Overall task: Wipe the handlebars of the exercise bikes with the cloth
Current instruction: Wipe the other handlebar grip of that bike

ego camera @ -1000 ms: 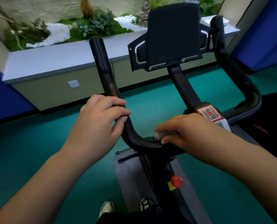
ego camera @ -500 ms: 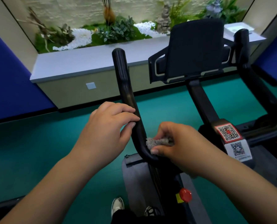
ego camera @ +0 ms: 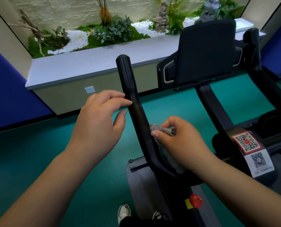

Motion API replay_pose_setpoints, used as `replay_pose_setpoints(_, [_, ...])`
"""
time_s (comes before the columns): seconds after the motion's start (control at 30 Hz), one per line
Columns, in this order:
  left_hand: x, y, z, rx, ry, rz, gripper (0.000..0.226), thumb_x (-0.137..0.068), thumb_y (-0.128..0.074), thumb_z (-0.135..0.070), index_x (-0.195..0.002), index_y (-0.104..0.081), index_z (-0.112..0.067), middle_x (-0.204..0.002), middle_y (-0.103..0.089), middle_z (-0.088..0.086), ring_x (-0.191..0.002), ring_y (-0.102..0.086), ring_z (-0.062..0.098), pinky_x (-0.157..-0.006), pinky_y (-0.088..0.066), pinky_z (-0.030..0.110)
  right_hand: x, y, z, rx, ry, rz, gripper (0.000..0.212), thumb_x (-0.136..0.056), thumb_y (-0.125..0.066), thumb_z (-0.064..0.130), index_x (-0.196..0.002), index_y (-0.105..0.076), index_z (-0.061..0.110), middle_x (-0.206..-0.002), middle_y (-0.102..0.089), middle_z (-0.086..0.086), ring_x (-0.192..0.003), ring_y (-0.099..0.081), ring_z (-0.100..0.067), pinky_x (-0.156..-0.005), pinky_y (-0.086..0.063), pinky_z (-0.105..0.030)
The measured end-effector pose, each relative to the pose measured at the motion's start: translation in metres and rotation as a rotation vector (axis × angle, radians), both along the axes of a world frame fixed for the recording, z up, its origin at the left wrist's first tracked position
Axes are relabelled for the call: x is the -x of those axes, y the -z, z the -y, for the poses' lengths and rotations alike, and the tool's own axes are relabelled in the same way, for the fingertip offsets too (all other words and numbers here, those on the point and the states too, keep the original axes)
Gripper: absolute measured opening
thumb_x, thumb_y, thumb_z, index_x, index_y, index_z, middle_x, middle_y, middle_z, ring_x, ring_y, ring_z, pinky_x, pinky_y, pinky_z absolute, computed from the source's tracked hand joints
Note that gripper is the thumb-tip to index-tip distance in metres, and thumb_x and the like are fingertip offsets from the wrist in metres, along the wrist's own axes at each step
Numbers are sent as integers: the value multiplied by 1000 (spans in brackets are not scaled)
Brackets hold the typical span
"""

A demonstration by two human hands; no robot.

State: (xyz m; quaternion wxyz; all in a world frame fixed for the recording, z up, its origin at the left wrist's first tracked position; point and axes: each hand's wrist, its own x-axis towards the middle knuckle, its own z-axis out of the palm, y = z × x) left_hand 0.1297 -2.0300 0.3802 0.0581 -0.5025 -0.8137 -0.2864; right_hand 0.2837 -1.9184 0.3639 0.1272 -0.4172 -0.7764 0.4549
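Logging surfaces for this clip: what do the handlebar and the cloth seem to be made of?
Handlebar: black with a satin sheen and soft highlights, probably rubber or plastic coating over a tube; the core is not visible.
Cloth: grey, fuzzy and bunched, likely terry or microfibre, pinched in the right hand against the bar.

Planter bed (ego camera: 103, 38), perhaps artificial; green floor (ego camera: 30, 153).

Right hand (ego camera: 180, 141) with grey cloth (ego camera: 162, 130) against left handlebar (ego camera: 133, 102), left hand (ego camera: 100, 122) loose beside it
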Motion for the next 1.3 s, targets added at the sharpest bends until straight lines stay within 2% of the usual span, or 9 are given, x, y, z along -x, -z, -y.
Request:
replay_pose_setpoints(0.23, [19, -7, -13, -4, 1, 18, 29, -87, -59, -18, -114, -65, -23, -121, -55, -8, -115, -47, 13, -103, -34, 31, 54, 1, -10, 79, 206, -227, 12, -82, -70, 28, -80, -63, 19, -75, -65, 7, -70, -60, -6, -65, -48, -22])
replay_pose_setpoints(0.3, [24, -8, -16, -15, 5, 10, 28, -87, -60, -17, -114, -65, -23, -121, -55, -7, -116, -47, 13, -102, -33, 26, 60, -1, -11, 75, 185, -254, 8, -84, -68, 29, -89, -69, 23, -81, -67, 13, -76, -62, 1, -69, -49, -17])
replay_pose_setpoints(0.4, [30, -8, -19, -31, 5, 10, 28, -87, -59, -17, -114, -65, -22, -121, -55, -7, -115, -48, 14, -97, -30, 19, 47, 2, -3, 28, 94, -221, 22, -88, -62, 27, -110, -68, 26, -95, -67, 21, -86, -60, 9, -74, -43, -2])
replay_pose_setpoints(0.5, [35, -9, -21, -41, 7, 14, 29, -88, -58, -17, -115, -65, -23, -121, -55, -8, -115, -48, 12, -97, -28, 15, 44, 6, 3, 13, 91, -239, 33, -90, -60, 26, -123, -62, 23, -109, -66, 16, -95, -56, 12, -80, -39, 3])
replay_pose_setpoints(0.7, [43, -14, -26, -49, -2, 31, 39, -89, -56, -17, -127, -57, -25, -123, -53, -8, -115, -47, 12, -96, -31, 18, 99, -18, -11, -97, 133, -332, 26, -94, -54, 21, -118, -62, 18, -90, -62, 19, -80, -57, 3, -67, -39, -6])
replay_pose_setpoints(0.87, [52, -16, -32, -11, -19, 36, 51, -91, -53, -19, -140, -42, -25, -133, -47, -7, -120, -43, 14, -100, -34, 24, 102, -14, -9, -132, 93, -296, 42, -98, -45, 27, -139, -42, 19, -128, -57, 2, -117, -52, -10, -94, -40, -22])
replay_pose_setpoints(1.1, [70, -15, -39, 83, 17, -5, 53, -93, -49, -13, -144, -36, -22, -143, -43, -5, -129, -36, 17, -105, -24, 23, 124, -23, -21, -164, 129, -323, 39, -98, -45, 21, -136, -46, 13, -129, -58, -2, -117, -52, -12, -87, -34, -12])
replay_pose_setpoints(1.23, [77, -18, -40, 87, 44, 5, 52, -93, -48, -9, -142, -39, -22, -141, -46, -6, -128, -36, 16, -101, -20, 17, 148, -37, -34, -199, 136, -390, 34, -98, -44, 21, -131, -49, 14, -118, -62, -4, -106, -57, -17, -88, -45, -28])
replay_pose_setpoints(1.3, [78, -18, -40, 83, 48, 2, 52, -93, -48, -7, -142, -40, -23, -139, -47, -7, -127, -37, 16, -99, -19, 14, 141, -33, -31, -185, 116, -380, 32, -98, -43, 20, -130, -50, 17, -115, -62, -1, -102, -57, -13, -84, -44, -22])
